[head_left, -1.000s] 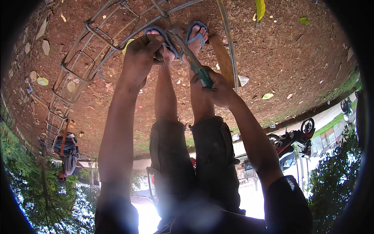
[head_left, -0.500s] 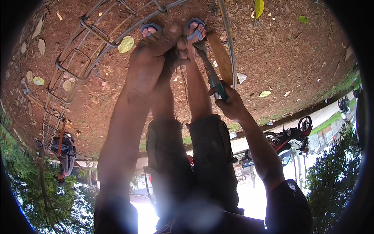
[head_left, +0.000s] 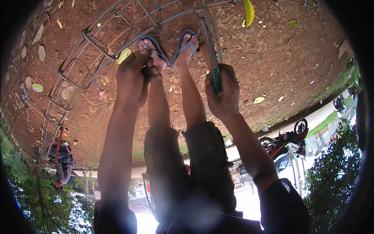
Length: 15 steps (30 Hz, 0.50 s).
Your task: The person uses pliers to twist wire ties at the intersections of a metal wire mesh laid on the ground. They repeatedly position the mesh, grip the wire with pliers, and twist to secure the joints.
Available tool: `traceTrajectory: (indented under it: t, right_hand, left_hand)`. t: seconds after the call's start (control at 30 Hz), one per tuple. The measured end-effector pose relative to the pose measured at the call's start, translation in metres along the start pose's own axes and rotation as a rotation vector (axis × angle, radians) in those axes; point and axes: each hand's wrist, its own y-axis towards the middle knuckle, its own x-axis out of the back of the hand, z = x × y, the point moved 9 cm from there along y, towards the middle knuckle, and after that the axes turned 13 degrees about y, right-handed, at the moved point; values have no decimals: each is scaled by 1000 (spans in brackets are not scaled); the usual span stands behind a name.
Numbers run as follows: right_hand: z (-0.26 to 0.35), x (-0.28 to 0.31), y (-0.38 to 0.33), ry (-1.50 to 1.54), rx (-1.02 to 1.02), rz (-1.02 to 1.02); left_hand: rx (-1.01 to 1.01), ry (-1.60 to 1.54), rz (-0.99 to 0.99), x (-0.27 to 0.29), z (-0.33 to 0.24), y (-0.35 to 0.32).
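Observation:
My right hand [head_left: 223, 91] grips the green handle of metal pincers [head_left: 210, 37], whose head points away from me beside the bent bar of a steel rebar cage [head_left: 92, 43]. My left hand [head_left: 134, 80] is pinched closed over my left foot, with a thin grey bit like wire showing at the fingertips; the rest of it is hidden by the fingers. The cage, long bars joined by rectangular stirrups, curves from the top centre down the left side. Both hands are apart from it in height as far as I can tell.
My feet in blue flip-flops [head_left: 183, 48] stand on brown soil [head_left: 265, 74] strewn with leaves. Behind the pincers lies a wooden piece [head_left: 205, 54]. A motorbike [head_left: 286, 144] is parked at the lower right. Something in dark cloth [head_left: 64, 163], perhaps a person, is by the cage's left end.
My left hand has moved left, away from the pincers, and lower in view. My right hand has lifted the pincers up and turned them more upright. My feet now show fully.

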Motion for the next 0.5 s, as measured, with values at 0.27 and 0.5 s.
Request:
traceTrajectory:
  t: [0.27, 0.5]
  right_hand:
    - [19, 24, 87, -185, 418, -297]
    - [68, 4, 92, -419, 501, -305]
  left_hand:
    - [106, -88, 12, -1, 8, 2]
    - [57, -51, -46, 2, -9, -7]
